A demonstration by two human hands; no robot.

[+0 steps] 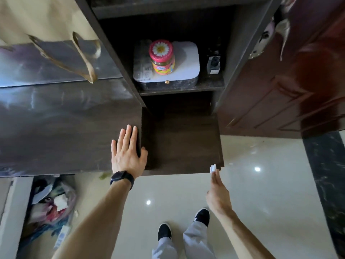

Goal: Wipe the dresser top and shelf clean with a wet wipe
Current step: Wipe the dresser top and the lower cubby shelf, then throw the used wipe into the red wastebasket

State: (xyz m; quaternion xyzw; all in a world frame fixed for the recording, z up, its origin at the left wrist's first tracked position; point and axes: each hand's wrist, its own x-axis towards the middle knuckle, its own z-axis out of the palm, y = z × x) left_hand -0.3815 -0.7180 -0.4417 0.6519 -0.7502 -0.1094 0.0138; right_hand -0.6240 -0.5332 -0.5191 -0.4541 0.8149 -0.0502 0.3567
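Two black shoes (164, 231) stood on the pale glossy floor (261, 184), nearer than either hand.

One heap of mixed clutter (50, 206) lay on the floor, left of the left forearm.

One left hand (128, 152), with a black watch (122, 179) at the wrist, lay flat and released, fingers straight and spread. It rested on the dresser top (65, 128) at that top's right edge.

One right hand (218, 191) was grasping a small folded white wet wipe (213, 168), pinched at the fingertips.

The wipe sat at the near right corner of a lower dark ledge (183, 143) lying between the two hands. Contact with the ledge could not be told.

One beige bag (46, 19) with looped handles stood on the dresser top, beyond and left of the left hand.

One shelf (186, 88) lay beyond the ledge. It carried a white-lidded box (186, 60), on which a jar (162, 57) with a pink flowered lid stood. A small dark bottle (213, 64) stood just right of the box.

One brown panelled door (289, 81) stood beyond and right of the right hand.
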